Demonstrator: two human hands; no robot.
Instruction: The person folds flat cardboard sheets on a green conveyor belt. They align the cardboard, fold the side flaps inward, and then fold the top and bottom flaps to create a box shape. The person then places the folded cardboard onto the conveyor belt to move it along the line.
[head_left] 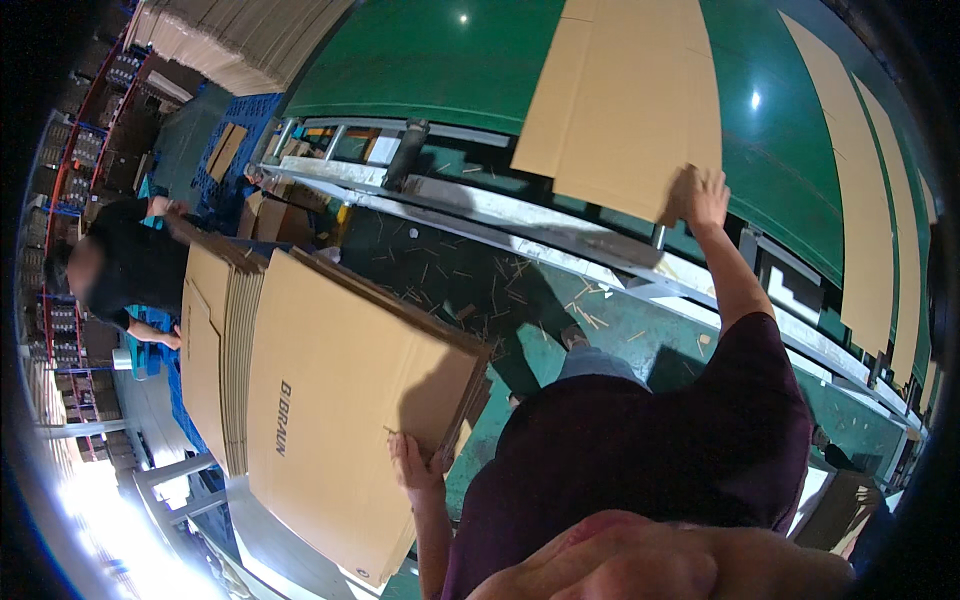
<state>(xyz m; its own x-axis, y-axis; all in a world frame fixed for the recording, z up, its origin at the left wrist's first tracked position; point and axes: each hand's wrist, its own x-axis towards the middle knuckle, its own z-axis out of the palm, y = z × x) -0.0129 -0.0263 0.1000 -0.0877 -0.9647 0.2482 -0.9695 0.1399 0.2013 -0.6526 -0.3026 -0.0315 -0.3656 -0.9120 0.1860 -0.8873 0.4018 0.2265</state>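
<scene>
At the left, my left hand [416, 470] lies against the near edge of a stack of flat brown cardboard boxes [320, 390]. Its fingers are stretched over the top sheet, which carries dark print. Out to the right, my right hand [708, 201] reaches over the conveyor, fingers spread, at the near right corner of a flat cardboard sheet [632, 110]. That sheet lies on the green belt [430, 60], and its near edge overhangs the metal frame. Whether the right fingers touch the sheet or hover above it, I cannot tell.
More cardboard sheets [850, 190] lie farther right on the belt. The conveyor's metal frame [500, 215] runs between me and the belt. A co-worker [130, 265] handles another cardboard stack [215, 350] at the left. Cardboard scraps [590, 315] litter the floor; tall stacks [240, 40] stand behind.
</scene>
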